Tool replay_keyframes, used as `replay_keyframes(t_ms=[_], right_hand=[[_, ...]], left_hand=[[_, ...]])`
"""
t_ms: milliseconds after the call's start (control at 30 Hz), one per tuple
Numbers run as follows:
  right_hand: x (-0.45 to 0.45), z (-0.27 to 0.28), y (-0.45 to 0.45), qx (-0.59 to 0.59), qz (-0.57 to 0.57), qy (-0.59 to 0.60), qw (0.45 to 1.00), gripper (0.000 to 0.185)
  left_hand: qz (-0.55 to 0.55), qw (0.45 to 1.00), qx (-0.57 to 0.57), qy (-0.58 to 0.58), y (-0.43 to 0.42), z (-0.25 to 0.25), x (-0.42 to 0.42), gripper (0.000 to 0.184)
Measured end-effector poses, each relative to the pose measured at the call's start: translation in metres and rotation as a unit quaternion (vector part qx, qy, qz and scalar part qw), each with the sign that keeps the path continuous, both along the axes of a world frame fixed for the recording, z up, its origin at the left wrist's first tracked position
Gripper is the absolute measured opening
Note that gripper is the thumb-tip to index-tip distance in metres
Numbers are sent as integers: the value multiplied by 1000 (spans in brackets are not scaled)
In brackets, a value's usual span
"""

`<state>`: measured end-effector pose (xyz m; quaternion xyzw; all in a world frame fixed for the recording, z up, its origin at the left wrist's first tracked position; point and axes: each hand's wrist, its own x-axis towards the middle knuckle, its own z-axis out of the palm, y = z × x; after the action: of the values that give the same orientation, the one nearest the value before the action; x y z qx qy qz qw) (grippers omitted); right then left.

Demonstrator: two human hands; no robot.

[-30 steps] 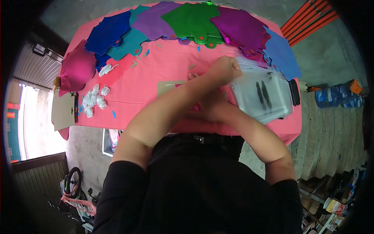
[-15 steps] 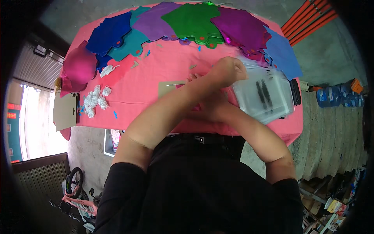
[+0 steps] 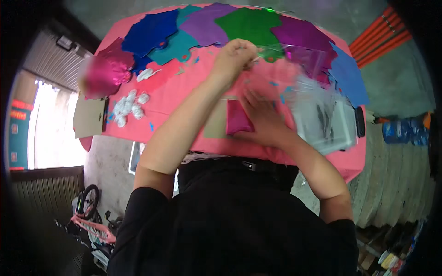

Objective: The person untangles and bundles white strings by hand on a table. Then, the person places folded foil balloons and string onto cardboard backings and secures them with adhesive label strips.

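Observation:
My left hand (image 3: 235,56) is raised over the table, its fingers pinched on a clear plastic bag (image 3: 281,51) that trails to the right, blurred and see-through. Lower down, my right hand (image 3: 263,116) lies spread with fingers stretched, against a folded shiny magenta piece (image 3: 238,118). That piece rests on a beige card (image 3: 215,122) near the table's front edge. To the right of this hand is a stack of clear plastic bags (image 3: 324,120), smeared by motion.
Flat star-edged sheets in blue (image 3: 149,37), purple (image 3: 206,26), green (image 3: 248,28) and magenta (image 3: 301,36) line the far edge of the pink-covered table (image 3: 177,108). White string bundles (image 3: 126,109) and a cardboard box (image 3: 90,117) sit left. Water bottles (image 3: 399,132) stand beyond the right side.
My left hand has moved left and up from the bag stack, drawing a clear bag with it. The magenta piece under my right hand shows more now. The view has shifted slightly.

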<state>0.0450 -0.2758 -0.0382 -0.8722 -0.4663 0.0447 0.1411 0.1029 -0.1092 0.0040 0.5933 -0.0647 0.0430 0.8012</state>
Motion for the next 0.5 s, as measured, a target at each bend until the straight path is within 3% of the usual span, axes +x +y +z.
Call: replay_keyframes(t_ms=[133, 233, 500], right_hand=[[-3, 0, -4, -9, -12, 0, 1000, 96], [-1, -4, -3, 2, -3, -22, 1000, 96], [-4, 0, -3, -1, -8, -18, 1000, 95]], left_hand=[[130, 974, 185, -27, 95, -10, -25, 11], [196, 909, 365, -38, 155, -20, -50, 10], [203, 826, 525, 11, 229, -37, -80, 17]])
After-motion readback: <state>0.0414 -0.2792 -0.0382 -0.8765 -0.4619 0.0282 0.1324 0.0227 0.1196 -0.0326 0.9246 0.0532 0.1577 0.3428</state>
